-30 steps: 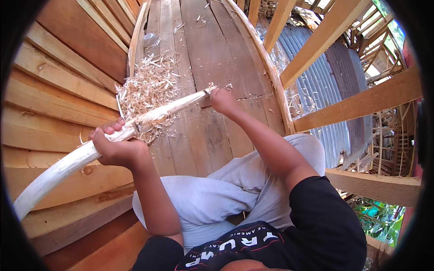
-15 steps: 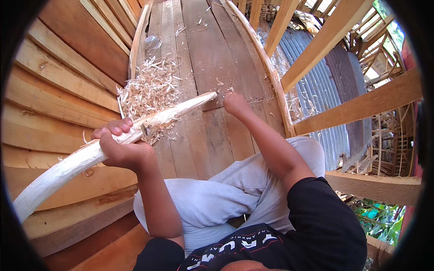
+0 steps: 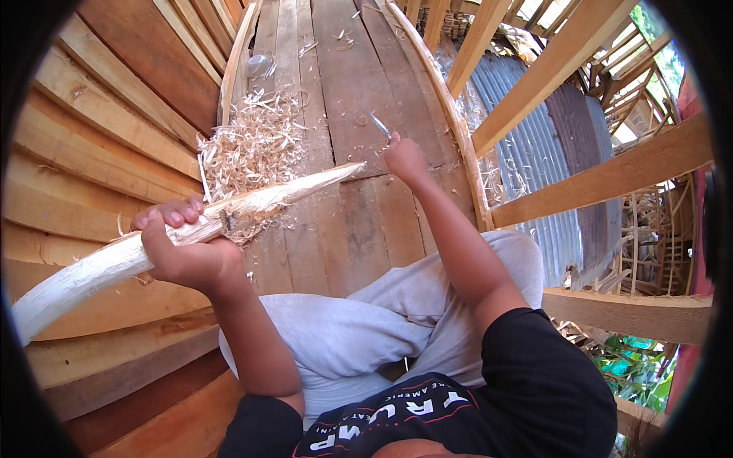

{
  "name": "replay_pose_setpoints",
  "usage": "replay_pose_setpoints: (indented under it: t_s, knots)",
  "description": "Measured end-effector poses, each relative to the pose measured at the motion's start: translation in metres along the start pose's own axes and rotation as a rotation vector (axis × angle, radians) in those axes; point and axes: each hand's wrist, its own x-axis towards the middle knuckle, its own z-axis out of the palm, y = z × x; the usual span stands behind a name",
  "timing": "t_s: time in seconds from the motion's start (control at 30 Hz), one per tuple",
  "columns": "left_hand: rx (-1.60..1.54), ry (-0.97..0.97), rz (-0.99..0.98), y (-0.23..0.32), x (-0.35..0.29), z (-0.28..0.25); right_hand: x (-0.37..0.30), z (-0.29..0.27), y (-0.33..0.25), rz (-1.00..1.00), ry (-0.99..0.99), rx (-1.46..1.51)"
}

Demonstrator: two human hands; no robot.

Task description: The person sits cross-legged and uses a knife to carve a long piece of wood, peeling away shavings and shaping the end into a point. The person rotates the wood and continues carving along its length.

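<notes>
The left hand [image 3: 191, 256] is gripping the pole [image 3: 286, 192] with curled fingers, likely steadying it; the right hand [image 3: 406, 162] is clenching the knife [image 3: 379, 124], its blade standing clear.

The floor [image 3: 336, 84] before me was laid in worn brown planks, their seams running toward the far end. A thick heap of pale, curled shavings [image 3: 256, 137] covered part of its left side, with a small clear container [image 3: 261, 66] just beyond. Loose curls [image 3: 343, 37] dotted the far boards.
</notes>
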Motion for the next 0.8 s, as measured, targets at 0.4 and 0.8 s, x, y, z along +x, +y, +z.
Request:
replay_pose_setpoints:
  t_s: [0.4,0.8]
  knots:
    - [-0.018,-0.086,-0.021,0.037,0.004,0.000,-0.023,0.012,0.049,0.044,0.037,-0.346]
    - [-0.097,-0.191,-0.011,0.072,0.010,-0.011,-0.041,0.040,0.072,-0.194,-0.003,-0.173]
